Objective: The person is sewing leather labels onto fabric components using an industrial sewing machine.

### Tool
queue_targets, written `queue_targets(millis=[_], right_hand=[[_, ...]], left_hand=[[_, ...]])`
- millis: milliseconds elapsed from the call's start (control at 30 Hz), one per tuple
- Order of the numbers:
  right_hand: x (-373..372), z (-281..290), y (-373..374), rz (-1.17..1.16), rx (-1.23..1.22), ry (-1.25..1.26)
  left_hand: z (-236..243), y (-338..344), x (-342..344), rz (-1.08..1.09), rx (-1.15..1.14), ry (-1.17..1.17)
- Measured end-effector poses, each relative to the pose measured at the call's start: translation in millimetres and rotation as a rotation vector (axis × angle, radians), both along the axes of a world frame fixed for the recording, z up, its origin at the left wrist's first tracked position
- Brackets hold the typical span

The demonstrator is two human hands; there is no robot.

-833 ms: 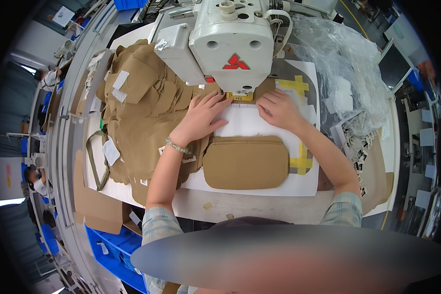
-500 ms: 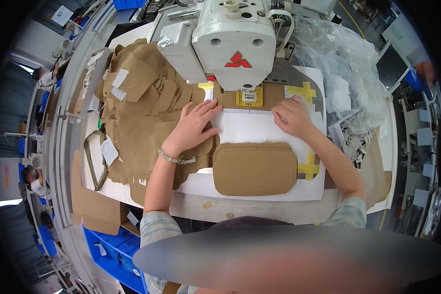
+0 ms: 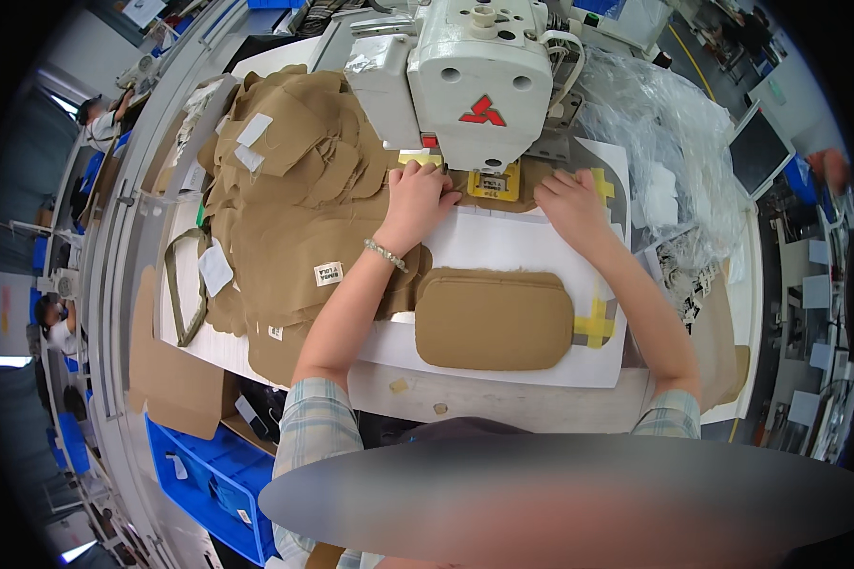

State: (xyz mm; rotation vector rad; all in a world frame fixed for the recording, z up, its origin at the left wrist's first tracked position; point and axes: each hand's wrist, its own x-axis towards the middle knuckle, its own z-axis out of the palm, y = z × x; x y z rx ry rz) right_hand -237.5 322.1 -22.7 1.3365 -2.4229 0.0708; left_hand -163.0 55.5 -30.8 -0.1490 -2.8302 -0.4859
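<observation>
Right hand (image 3: 573,207) at flat tan panel (image 3: 530,177), seemingly woven cloth.

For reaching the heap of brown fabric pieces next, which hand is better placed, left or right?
Likely the left hand: it is near the right edge of the heap of brown fabric pieces, and its forearm crosses part of it. The right hand is farther off, beyond the yellow-framed plate.

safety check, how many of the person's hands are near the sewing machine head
2: left hand left of the yellow plate, right hand right of it.
</observation>
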Motion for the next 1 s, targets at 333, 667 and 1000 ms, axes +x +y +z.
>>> queue_targets(millis=[333, 667, 1000], right_hand=[[65.7, 38.4, 27.6, 0.040, -0.079, -0.303], [152.9, 64.4, 150.4, -0.886, 0.119, -0.472], [186.9, 25.6, 153.0, -0.927, -0.156, -0.333]], left_hand=[[44.9, -4.0, 62.9, -0.156, 0.223, -0.304], [43.1, -18.1, 66.6, -0.066, 0.108, -0.143], [36.4, -13.7, 58.6, -0.050, 0.168, -0.178]])
